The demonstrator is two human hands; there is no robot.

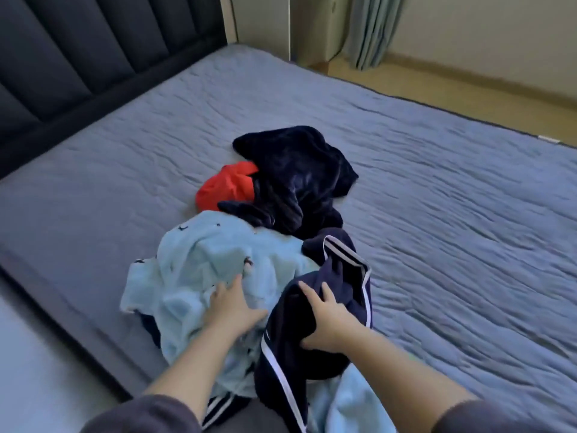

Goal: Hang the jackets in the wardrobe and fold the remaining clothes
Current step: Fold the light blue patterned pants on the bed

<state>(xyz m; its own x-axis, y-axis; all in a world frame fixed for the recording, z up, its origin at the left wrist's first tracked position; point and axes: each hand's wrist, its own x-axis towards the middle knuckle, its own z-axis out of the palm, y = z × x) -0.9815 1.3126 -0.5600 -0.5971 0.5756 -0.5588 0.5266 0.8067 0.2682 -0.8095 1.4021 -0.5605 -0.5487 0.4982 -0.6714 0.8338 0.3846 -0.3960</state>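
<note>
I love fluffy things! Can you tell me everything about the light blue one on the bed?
The light blue garment looks soft and fleecy, with small dark prints. It lies crumpled and unfolded near the edge of the bed. The left hand rests on it, fingers spread. A navy garment with white stripes lies over its right part, and a dark garment touches its far side.

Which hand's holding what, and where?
Right hand grips the navy striped garment by a bunched fold; left hand only rests on the light blue fleece.
</note>
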